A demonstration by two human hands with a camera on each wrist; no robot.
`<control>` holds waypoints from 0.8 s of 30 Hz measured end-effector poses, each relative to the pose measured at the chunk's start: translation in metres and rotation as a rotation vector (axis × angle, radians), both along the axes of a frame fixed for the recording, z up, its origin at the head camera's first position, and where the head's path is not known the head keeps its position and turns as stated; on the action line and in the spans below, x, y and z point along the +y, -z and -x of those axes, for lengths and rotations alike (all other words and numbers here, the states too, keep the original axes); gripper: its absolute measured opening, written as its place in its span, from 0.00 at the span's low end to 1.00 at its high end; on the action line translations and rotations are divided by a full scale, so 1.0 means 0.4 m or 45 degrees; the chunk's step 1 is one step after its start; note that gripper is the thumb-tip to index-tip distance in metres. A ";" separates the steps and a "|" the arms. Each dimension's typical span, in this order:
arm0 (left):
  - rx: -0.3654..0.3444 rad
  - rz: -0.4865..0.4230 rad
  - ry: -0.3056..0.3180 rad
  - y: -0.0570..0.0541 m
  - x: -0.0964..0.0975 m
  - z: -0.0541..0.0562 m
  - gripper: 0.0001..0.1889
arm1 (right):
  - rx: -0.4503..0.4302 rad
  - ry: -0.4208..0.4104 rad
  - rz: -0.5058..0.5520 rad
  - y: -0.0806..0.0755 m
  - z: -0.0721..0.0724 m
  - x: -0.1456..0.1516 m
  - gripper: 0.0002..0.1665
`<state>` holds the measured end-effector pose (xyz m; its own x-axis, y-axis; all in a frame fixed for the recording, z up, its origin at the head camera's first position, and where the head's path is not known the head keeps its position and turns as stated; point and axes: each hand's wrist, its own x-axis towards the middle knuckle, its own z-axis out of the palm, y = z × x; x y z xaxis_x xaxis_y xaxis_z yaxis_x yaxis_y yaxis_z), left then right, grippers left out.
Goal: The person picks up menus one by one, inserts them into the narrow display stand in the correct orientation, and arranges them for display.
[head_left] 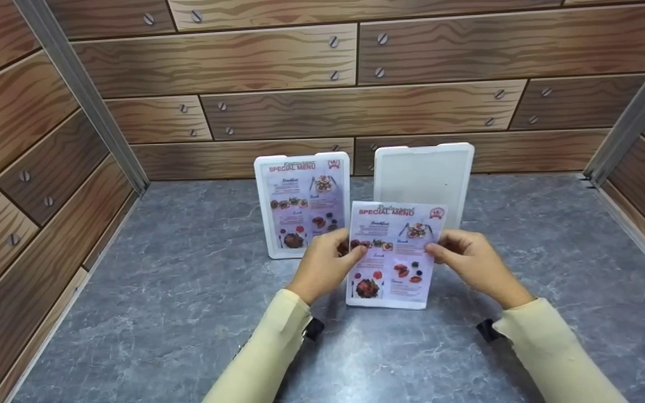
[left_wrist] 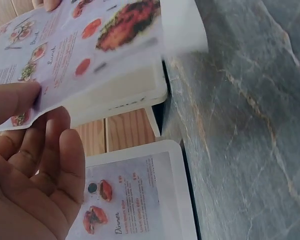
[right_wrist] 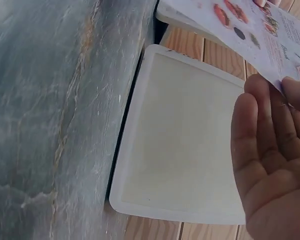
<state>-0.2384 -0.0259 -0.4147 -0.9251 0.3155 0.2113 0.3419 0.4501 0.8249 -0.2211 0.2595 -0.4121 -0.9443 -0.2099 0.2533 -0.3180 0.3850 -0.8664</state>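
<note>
Both hands hold up a printed menu sheet [head_left: 392, 257] by its two side edges, in front of the stands. My left hand [head_left: 325, 263] pinches the left edge between thumb and fingers; the right hand [head_left: 471, 263] pinches the right edge the same way. Behind the sheet, to the right, stands a white frame [head_left: 423, 173] with a bare pale panel, its lower part hidden in the head view. On the left a second white frame [head_left: 261, 207] stands upright with a matching menu [head_left: 294, 193] in it. In the left wrist view the lower edge of the sheet [left_wrist: 115, 45] bends slightly.
A grey marbled tabletop [head_left: 160, 302] lies under everything. Wood-patterned panels [head_left: 277, 67] wall it in at the back and both sides, with metal corner posts [head_left: 90, 89]. Dark wrist-worn pieces [head_left: 314, 329] sit under the sleeves.
</note>
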 end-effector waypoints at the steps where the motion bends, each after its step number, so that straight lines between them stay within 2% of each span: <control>1: 0.012 -0.007 -0.003 0.001 0.001 -0.001 0.04 | 0.011 0.017 0.007 -0.001 -0.001 0.000 0.08; 4: 0.047 -0.066 0.004 0.007 0.006 0.002 0.04 | 0.060 0.098 0.045 -0.011 -0.002 0.006 0.07; 7: 0.038 -0.165 0.011 0.016 0.019 0.007 0.04 | 0.101 0.174 0.145 -0.025 -0.001 0.021 0.08; 10: -0.018 -0.241 0.000 0.031 0.043 0.010 0.16 | 0.114 0.217 0.295 -0.039 0.001 0.044 0.11; 14: -0.085 -0.232 -0.051 0.057 0.090 0.013 0.24 | 0.136 0.236 0.444 -0.052 0.003 0.075 0.14; 17: -0.122 -0.210 -0.095 0.076 0.122 0.017 0.27 | 0.172 0.262 0.497 -0.063 0.000 0.094 0.13; 24: -0.091 -0.149 -0.194 0.105 0.171 0.044 0.31 | 0.224 0.283 0.615 -0.086 -0.007 0.118 0.14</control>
